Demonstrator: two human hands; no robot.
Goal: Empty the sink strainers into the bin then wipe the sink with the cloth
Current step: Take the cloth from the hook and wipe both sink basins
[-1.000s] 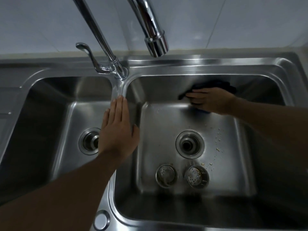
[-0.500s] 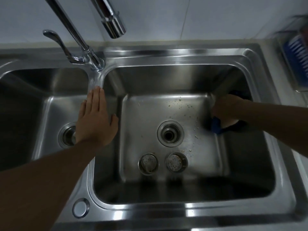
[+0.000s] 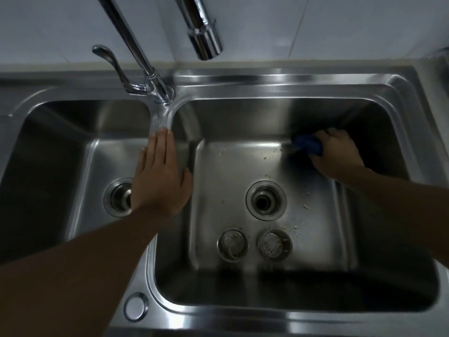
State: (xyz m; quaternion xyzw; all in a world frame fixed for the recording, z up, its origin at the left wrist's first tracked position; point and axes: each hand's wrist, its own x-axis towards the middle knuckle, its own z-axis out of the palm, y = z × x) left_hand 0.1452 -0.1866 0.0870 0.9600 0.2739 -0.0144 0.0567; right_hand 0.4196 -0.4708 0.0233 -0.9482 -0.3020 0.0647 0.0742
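Note:
A steel double sink (image 3: 291, 319) fills the view. My right hand (image 3: 336, 154) grips a blue cloth (image 3: 307, 143) against the floor of the right basin near its back right corner. My left hand (image 3: 159, 177) lies flat, fingers straight, on the divider between the two basins. Two round metal strainers (image 3: 232, 244) (image 3: 275, 243) sit side by side on the right basin's floor, in front of the open drain (image 3: 265, 200). Small crumbs are scattered over the floor around the drain.
A chrome tap (image 3: 205, 32) with its lever handle (image 3: 109, 60) stands behind the divider; its spout hangs over the right basin. The left basin has its own drain (image 3: 117, 199). A round cap (image 3: 135, 306) sits on the front rim. White tiles line the wall.
My right hand has dragged the cloth from the right wall of the basin toward the back right corner. My left hand stays on the divider. The view has swung slightly to the left.

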